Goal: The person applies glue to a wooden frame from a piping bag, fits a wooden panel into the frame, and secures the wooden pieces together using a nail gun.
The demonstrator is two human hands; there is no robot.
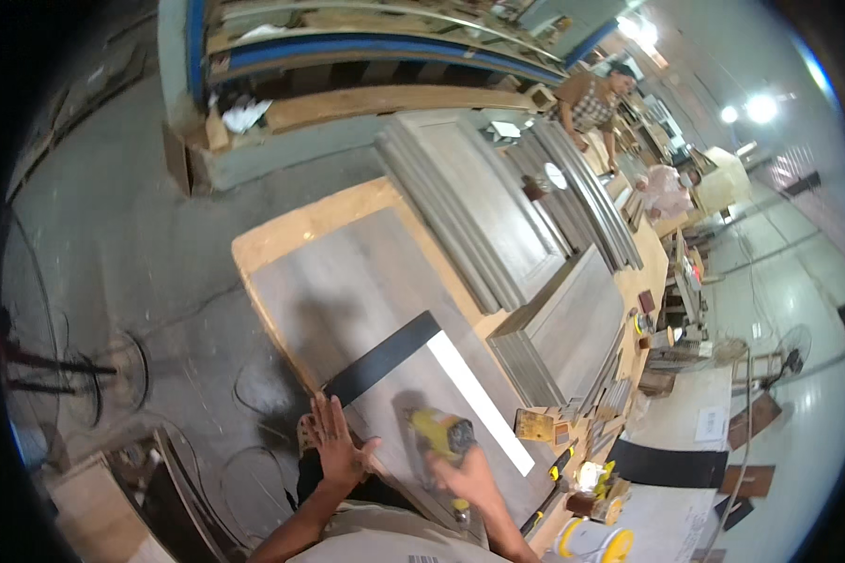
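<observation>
Left hand [336,441]: spread flat on the grey panel [366,310], empty.
Right hand [465,474]: closed around a yellow sander [441,433].
Risk: fingers could be grazed if the sander drifts left.
Risk: panel could shift if pressure slackens.

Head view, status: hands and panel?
Left hand flat on grey panel, steadying. Right hand grips yellow sander on panel. Stacked grey door panels beside, clear of the sander.

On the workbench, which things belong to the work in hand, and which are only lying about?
In use: yellow sander under right hand; grey panel, steadied by left hand.

Lying about: stacked grey panels; white bucket; floor fan.
</observation>
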